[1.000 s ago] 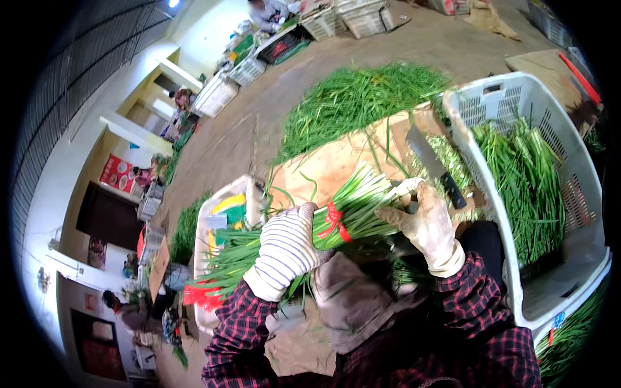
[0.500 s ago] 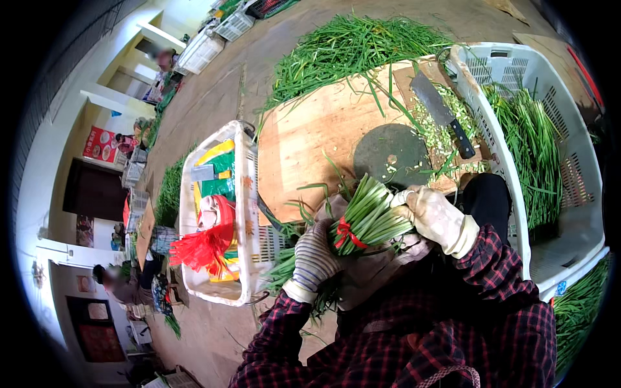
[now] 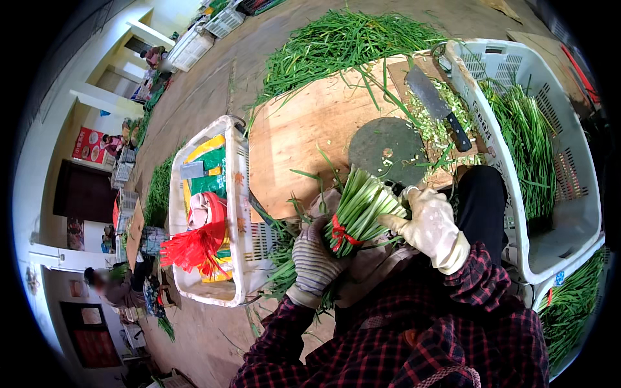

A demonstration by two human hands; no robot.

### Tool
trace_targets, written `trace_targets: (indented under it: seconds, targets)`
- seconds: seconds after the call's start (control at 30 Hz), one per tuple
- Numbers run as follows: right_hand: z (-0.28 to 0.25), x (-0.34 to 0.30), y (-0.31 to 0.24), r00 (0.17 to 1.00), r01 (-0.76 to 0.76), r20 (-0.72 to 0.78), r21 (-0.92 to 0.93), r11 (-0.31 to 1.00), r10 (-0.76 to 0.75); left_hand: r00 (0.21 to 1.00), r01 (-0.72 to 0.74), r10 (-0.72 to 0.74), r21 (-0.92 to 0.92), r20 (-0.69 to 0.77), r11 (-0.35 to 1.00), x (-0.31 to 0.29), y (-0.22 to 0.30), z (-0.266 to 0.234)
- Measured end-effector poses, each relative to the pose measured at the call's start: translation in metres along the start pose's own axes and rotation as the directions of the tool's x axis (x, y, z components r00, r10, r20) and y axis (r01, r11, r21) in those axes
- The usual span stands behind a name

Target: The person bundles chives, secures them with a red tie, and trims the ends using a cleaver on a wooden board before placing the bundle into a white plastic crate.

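One bundle of green stalks (image 3: 367,205), bound with a red tie (image 3: 341,234), sits before the body with its pale ends to the right. On the left, the gloved left hand (image 3: 317,262) has its grip wrapped round the bundle, close to the tie. I judge a firm hold there best, without crushing the leaves (image 3: 283,275). On the right, the gloved right hand (image 3: 432,226) touches the pale ends, thumb and fingers reaching over them; I cannot tell whether they pinch a stalk. I would work lightly there, so the stalks stay level and the tie does not slip.

Around this, from the left, I see a white crate (image 3: 240,284) with red strips (image 3: 197,247) and a small blade (image 3: 193,170); its wall limits room on that side. Beyond the bundle spreads the wooden bench (image 3: 294,149), with a heap of greens (image 3: 343,55) behind and a dark round mat (image 3: 375,150) on it. A big knife (image 3: 430,97) lies among pale trimmings (image 3: 471,137), handle near the knee (image 3: 482,194): mind it. The tall grey crate (image 3: 499,194) hems in the right arm.
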State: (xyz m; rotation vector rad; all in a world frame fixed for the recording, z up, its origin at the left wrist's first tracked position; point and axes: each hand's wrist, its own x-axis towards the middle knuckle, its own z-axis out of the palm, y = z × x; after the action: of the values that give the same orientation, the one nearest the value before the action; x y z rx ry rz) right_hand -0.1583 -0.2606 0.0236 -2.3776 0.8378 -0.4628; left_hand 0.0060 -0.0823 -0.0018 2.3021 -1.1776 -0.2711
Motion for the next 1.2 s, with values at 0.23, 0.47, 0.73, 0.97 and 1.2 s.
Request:
trace_targets:
  seconds: [0.23,0.47,0.73,0.97,1.2]
  targets:
    - [0.014,-0.008,0.011,0.999,0.022,0.011,0.478,0.878,-0.031,0.999,0.023,-0.012,-0.324,0.038,0.946,-0.007,-0.026,0.012]
    - [0.070,-0.011,0.039,0.968,-0.161,-0.015,0.726,0.669,0.250,0.996,0.083,-0.061,-0.359,0.072,0.930,-0.004,-0.026,0.013]
    - [0.034,-0.015,0.066,0.905,-0.338,0.203,0.877,0.341,0.374,0.979,0.206,-0.162,-0.655,0.127,0.727,-0.003,-0.016,0.002]
    - [0.089,-0.045,0.096,0.601,0.106,0.763,-0.372,0.922,0.239,0.980,0.200,-0.162,-0.526,0.119,0.827,-0.008,-0.019,-0.002]
    - [0.027,-0.057,0.059,0.962,0.060,-0.271,0.258,0.964,0.013,0.976,0.219,-0.188,-0.436,0.114,0.873,-0.042,-0.025,-0.036]
